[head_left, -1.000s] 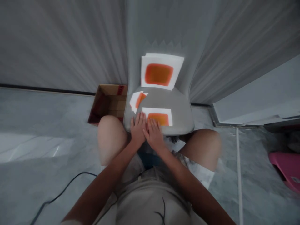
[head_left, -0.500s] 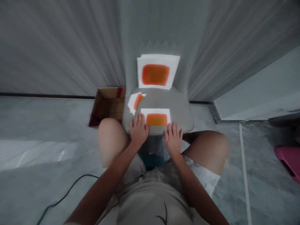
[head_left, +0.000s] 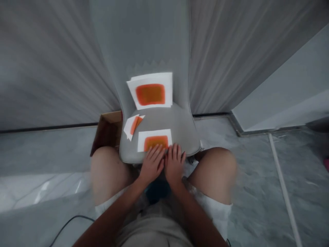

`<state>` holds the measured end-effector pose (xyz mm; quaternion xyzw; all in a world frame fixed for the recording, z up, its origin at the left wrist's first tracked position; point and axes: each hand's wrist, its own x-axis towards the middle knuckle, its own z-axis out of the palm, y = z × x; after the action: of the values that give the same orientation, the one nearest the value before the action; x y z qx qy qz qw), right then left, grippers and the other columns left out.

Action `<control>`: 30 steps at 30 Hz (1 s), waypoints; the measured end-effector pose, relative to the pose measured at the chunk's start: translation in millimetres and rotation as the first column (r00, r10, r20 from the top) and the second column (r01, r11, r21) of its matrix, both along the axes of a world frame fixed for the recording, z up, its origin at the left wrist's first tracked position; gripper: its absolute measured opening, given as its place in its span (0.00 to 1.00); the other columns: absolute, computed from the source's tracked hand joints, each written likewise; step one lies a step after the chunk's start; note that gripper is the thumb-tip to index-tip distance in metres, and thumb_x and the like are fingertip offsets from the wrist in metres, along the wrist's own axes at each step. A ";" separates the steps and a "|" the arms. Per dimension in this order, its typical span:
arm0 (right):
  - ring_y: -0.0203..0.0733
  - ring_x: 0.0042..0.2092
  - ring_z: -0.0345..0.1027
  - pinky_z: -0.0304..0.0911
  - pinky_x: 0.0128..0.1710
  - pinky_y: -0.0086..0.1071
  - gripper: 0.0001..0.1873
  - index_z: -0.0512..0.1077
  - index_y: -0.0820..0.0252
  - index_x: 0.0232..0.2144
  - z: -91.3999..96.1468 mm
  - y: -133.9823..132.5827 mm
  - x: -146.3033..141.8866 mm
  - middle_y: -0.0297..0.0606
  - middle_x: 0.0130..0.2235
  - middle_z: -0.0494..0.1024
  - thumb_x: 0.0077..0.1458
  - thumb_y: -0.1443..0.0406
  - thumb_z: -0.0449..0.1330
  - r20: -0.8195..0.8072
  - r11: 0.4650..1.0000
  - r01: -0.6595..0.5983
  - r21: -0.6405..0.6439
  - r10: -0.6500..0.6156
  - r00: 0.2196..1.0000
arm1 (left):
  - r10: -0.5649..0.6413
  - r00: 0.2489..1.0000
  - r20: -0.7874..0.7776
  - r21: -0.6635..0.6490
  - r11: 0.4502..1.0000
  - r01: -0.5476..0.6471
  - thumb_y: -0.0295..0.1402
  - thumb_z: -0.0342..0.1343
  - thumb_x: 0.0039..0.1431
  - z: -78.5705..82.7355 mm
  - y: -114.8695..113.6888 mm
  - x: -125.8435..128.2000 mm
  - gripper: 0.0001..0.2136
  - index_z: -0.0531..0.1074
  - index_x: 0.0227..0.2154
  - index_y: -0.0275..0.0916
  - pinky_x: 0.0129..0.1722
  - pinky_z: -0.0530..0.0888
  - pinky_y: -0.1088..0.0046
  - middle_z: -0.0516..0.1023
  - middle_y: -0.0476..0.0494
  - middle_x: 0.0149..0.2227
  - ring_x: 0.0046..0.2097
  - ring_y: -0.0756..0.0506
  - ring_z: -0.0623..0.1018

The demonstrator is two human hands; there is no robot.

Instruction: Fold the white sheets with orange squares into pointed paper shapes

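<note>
A white sheet with an orange rounded rectangle (head_left: 156, 140) lies flat near the front edge of the grey chair seat (head_left: 183, 137). On the lower edge of that sheet rests my left hand (head_left: 152, 163), its fingers stretched out and nothing in its grasp. Close beside it, my right hand (head_left: 174, 164) lies with straight fingers at the sheet's lower right corner. Left of the sheet are some small white and orange paper pieces (head_left: 132, 126), overlapping. Larger white sheets with an orange patch (head_left: 151, 92) lean upright against the chair's backrest.
An open cardboard box (head_left: 106, 132) stands on the floor left of the chair. A dark cable (head_left: 73, 219) runs over the floor at lower left. Grey curtains (head_left: 216, 58) hang behind the chair, and a pale panel (head_left: 285, 82) stands at right.
My hands have come together from the two sides of the flat sheet to its lower edge. The view has shifted, so the chair appears further left and lower.
</note>
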<state>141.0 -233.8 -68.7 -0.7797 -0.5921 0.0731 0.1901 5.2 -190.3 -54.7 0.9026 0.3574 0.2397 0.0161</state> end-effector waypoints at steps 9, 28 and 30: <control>0.62 0.75 0.50 0.46 0.70 0.68 0.30 0.61 0.69 0.72 7.8 -0.9 -0.3 0.59 0.73 0.59 0.73 0.64 0.45 -0.071 0.998 0.017 0.056 -0.013 0.997 | 0.188 0.944 -0.270 -0.119 0.967 -0.226 0.39 0.42 0.77 14.6 3.4 -22.2 0.28 0.53 0.75 0.37 0.75 0.56 0.48 0.61 0.37 0.73 0.75 0.38 0.61; 0.63 0.76 0.46 0.44 0.70 0.67 0.35 0.55 0.68 0.74 -3.1 -4.2 -5.0 0.59 0.74 0.58 0.74 0.54 0.44 0.094 0.999 0.027 0.046 -0.032 0.995 | 0.456 0.879 0.140 -0.130 0.888 -0.440 0.34 0.44 0.75 -9.6 8.2 -74.5 0.26 0.57 0.73 0.36 0.73 0.60 0.44 0.53 0.30 0.76 0.78 0.35 0.51; 0.64 0.76 0.46 0.44 0.70 0.67 0.35 0.55 0.69 0.74 -2.1 -2.1 -8.2 0.59 0.74 0.58 0.74 0.54 0.44 0.102 0.999 0.040 0.035 -0.043 0.994 | 0.341 0.924 0.175 -0.090 0.940 -0.330 0.31 0.46 0.74 -5.2 10.2 -69.5 0.28 0.55 0.74 0.38 0.74 0.60 0.46 0.57 0.32 0.75 0.77 0.37 0.53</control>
<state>132.8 -236.0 -70.8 -0.7913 -0.5860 0.0195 0.1736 -64.3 -180.1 -59.9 0.8006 0.5100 0.3125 0.0350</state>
